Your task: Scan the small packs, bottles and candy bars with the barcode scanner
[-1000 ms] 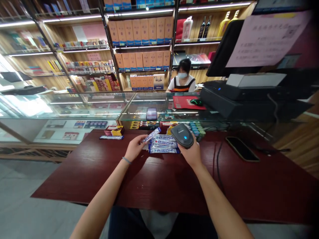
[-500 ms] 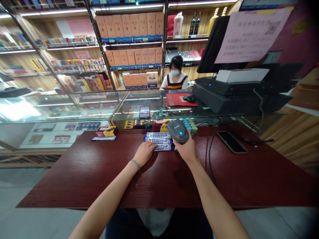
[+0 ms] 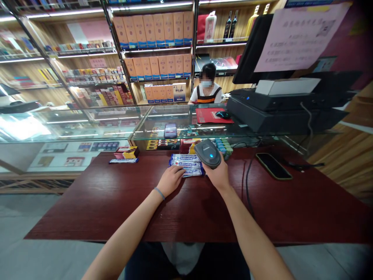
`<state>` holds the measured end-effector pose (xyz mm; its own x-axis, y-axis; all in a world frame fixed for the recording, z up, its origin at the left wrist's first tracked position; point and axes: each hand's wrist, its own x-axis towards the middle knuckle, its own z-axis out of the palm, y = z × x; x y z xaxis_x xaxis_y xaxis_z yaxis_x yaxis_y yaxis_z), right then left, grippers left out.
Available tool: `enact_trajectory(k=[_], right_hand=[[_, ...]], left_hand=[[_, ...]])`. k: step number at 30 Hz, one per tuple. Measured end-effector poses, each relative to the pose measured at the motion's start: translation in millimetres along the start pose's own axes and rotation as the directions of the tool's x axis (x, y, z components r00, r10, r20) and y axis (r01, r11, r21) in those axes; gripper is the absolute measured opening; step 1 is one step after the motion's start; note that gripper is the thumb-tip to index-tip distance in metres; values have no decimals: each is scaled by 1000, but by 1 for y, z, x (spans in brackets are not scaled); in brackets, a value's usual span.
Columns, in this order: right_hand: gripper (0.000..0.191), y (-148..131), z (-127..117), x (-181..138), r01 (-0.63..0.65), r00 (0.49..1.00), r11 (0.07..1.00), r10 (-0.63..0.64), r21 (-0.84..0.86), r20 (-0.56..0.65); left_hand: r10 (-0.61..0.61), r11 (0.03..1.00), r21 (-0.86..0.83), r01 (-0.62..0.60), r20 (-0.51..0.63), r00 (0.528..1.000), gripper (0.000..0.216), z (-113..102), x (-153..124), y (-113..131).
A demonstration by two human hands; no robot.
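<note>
My right hand (image 3: pixel 218 175) grips a grey barcode scanner (image 3: pixel 208 153) with a blue light, held just above the right end of a pile of blue-and-white snack bars (image 3: pixel 185 163) on the dark red table (image 3: pixel 186 210). At the pile's left front edge rests my left hand (image 3: pixel 171 179), palm down, fingers curled against the bars; whether it holds one is hidden. A blue band is on that wrist.
A small stack of dark packets (image 3: pixel 126 153) lies at the table's far left, a black phone (image 3: pixel 273 166) at the right, with a cable (image 3: pixel 247 179) between. Behind stands a glass counter (image 3: pixel 116 124) with a cash register (image 3: pixel 279 105). A masked person (image 3: pixel 207 87) sits beyond it.
My left hand, which held one bar up a second ago, has come down onto the pile's edge. The scanner stays over the pile's right end. The camera view has shifted slightly.
</note>
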<state>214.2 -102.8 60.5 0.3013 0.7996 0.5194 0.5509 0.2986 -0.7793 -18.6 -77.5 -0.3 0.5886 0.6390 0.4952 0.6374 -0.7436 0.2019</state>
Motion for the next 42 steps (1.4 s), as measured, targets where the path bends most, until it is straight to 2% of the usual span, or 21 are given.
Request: enact_trajectory(k=[5,9,12,16,20,24,29,32,36,42], right_hand=[[58,2,1,0,4,1000,1000,-4,-3,-4],[56,4,3,-3,34,999,999,-35,-11,-5],[53,4,7,-7,66,997,998,-67,15,44],[50,-1,17,-17,53,992,998,-55,21,110],[45,-8,25,-29,121,975,993,-120,6,186],[44,-10,30,-38,229,925,973,-226,27,304],[49,-4,35,-43,311,888,950,-304,37,346],[47,-3,38,-44,294,896,956,-283,19,343],[45,-7,38,-46,274,905,962,-263,13,334],[44,-8,37,-48,224,909,975,-209,0,360]], left_hand=[[-3,1000,-12,3,-28,1000,30,-4,1,1],[-64,998,-1,64,-121,991,30,-24,2,-17],[-162,984,47,174,-190,968,31,-47,-8,-48],[-291,931,156,331,-234,928,34,-78,-44,-102],[-414,854,245,459,-214,885,42,-103,-83,-148],[-546,752,329,571,-175,820,46,-115,-106,-174],[-700,642,362,676,-84,710,49,-111,-115,-184],[-733,627,358,691,-27,679,51,-109,-116,-184],[-723,627,389,676,-35,690,48,-111,-117,-180],[-650,669,425,610,-64,758,38,-117,-121,-177]])
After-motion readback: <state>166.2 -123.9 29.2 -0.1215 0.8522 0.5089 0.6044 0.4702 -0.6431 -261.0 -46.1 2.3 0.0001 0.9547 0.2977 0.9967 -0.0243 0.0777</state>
